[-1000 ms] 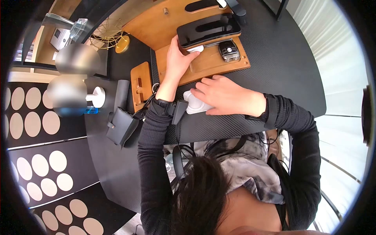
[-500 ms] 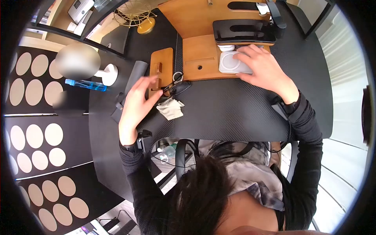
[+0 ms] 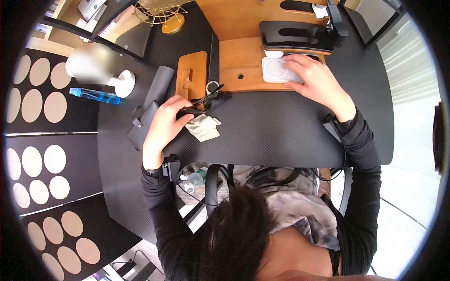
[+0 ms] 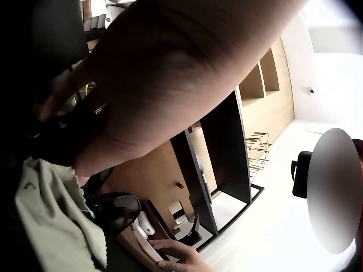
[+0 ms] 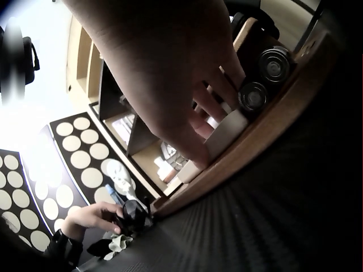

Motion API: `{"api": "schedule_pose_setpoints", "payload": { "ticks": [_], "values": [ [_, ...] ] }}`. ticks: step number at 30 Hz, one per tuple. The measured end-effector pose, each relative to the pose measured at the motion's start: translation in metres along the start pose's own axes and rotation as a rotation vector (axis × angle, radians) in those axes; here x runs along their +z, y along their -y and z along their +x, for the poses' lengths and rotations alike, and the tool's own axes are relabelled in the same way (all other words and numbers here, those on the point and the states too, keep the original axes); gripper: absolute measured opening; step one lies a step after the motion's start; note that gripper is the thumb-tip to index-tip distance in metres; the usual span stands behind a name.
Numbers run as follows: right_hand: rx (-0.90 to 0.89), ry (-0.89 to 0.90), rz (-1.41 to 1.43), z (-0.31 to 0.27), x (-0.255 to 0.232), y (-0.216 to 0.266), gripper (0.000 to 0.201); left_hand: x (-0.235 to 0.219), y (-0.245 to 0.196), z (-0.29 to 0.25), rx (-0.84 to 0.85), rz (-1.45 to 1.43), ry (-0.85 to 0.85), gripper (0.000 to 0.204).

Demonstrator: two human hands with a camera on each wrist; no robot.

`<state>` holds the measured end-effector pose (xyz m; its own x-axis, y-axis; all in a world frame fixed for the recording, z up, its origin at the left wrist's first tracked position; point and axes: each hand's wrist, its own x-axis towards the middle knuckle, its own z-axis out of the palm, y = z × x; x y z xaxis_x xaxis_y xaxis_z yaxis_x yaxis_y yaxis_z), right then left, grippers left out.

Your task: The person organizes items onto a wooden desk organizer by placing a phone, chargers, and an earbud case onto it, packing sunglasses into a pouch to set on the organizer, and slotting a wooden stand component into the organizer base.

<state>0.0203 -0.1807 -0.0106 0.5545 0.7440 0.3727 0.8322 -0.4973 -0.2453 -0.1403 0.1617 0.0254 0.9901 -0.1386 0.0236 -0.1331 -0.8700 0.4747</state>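
Observation:
My right hand (image 3: 321, 84) holds a flat white wireless charging pad (image 3: 275, 69) on the wooden organizer (image 3: 239, 54), thumb at its near edge and fingers at the far side. Behind the pad sits a small white earbud case (image 3: 273, 53). An electric shaver with round heads (image 5: 274, 66) stands beside the fingers in the right wrist view; the right hand covers it in the head view. At the left, my left hand (image 3: 164, 124) pinches the black sunglasses (image 3: 216, 100) at their near side. A pale cleaning cloth (image 3: 204, 127) lies just below the sunglasses.
A black phone (image 3: 297, 35) rests on the organizer's shelf. Left of it are a wooden stand (image 3: 193, 70), a dark roll (image 3: 159, 86) and a dark pouch (image 3: 142, 122). A blue bottle (image 3: 95, 95) and white lamp-like base (image 3: 125, 84) stand farther left.
My right hand has moved the charging pad from the desk onto the organizer. My left hand has left the earbud case, swung left and come down onto the sunglasses.

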Motion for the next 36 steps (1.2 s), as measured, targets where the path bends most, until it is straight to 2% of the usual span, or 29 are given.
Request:
{"api": "schedule_pose_setpoints", "payload": {
  "ticks": [2,4,5,7,9,11,12,13,15,16,17,19,21,22,23,26,27,29,30,34,36],
  "values": [
    [0.010,-0.013,-0.007,-0.001,-0.003,0.005,0.036,-0.002,-0.004,0.003,-0.027,-0.013,-0.026,0.023],
    [-0.017,0.046,-0.182,0.001,-0.007,0.016,0.039,-0.007,-0.009,0.003,-0.049,-0.037,-0.079,0.023],
    [-0.028,0.047,-0.179,0.005,-0.009,0.027,0.039,-0.009,-0.015,0.003,-0.058,-0.037,-0.085,0.023],
    [-0.201,-0.141,-0.057,0.017,-0.009,0.062,0.048,-0.011,-0.028,0.004,-0.005,-0.103,-0.068,0.023],
    [-0.343,-0.177,-0.002,0.033,-0.002,0.095,0.054,-0.006,-0.034,0.004,0.055,-0.114,-0.064,0.023],
    [-0.410,-0.107,0.032,0.046,0.018,0.112,0.059,-0.006,-0.043,0.002,0.145,-0.086,-0.004,0.021],
    [-0.359,0.057,0.105,0.053,0.025,0.117,0.050,-0.008,-0.046,0.000,0.134,-0.098,0.033,0.020],
    [-0.366,0.050,0.108,0.058,0.030,0.116,0.050,-0.012,-0.045,-0.002,0.130,-0.088,0.029,0.020],
    [-0.223,0.397,0.291,0.073,0.041,0.115,0.039,-0.023,-0.042,-0.006,0.079,-0.081,-0.073,0.022],
    [-0.192,0.328,0.370,0.073,0.049,0.114,0.030,-0.037,-0.041,-0.009,0.019,-0.066,-0.095,0.026],
    [-0.211,0.320,0.374,0.074,0.050,0.114,0.030,-0.047,-0.028,-0.016,0.038,-0.066,-0.205,0.030],
    [-0.268,0.464,0.686,0.074,0.051,0.113,0.029,-0.070,-0.001,-0.034,-0.110,0.039,-0.256,0.039],
    [-0.481,0.493,0.873,0.073,0.057,0.120,0.029,-0.084,0.040,-0.056,-0.276,0.135,-0.204,0.051],
    [-0.520,0.440,0.830,0.071,0.064,0.126,0.029,-0.086,0.066,-0.066,-0.308,0.132,-0.102,0.068],
    [-0.557,0.386,0.789,0.068,0.070,0.133,0.029,-0.083,0.071,-0.067,-0.307,0.132,-0.100,0.068],
    [-0.530,0.365,0.667,0.064,0.087,0.147,0.030,-0.076,0.077,-0.066,-0.471,0.012,0.054,0.095],
    [-0.519,0.331,0.619,0.063,0.093,0.149,0.030,-0.074,0.077,-0.068,-0.470,0.016,0.056,0.095],
    [-0.501,0.295,0.607,0.061,0.095,0.146,0.027,-0.063,0.047,-0.067,-0.419,0.360,-0.081,0.099],
    [-0.479,0.285,0.653,0.058,0.092,0.143,0.026,-0.058,0.034,-0.067,-0.411,0.399,-0.101,0.101],
    [-0.401,0.284,0.736,0.049,0.079,0.125,0.027,-0.044,0.031,-0.068,-0.439,0.511,-0.034,0.096],
    [-0.323,0.335,0.765,0.045,0.066,0.117,0.028,-0.043,0.039,-0.069,-0.408,0.494,-0.088,0.086]
  ]
}}
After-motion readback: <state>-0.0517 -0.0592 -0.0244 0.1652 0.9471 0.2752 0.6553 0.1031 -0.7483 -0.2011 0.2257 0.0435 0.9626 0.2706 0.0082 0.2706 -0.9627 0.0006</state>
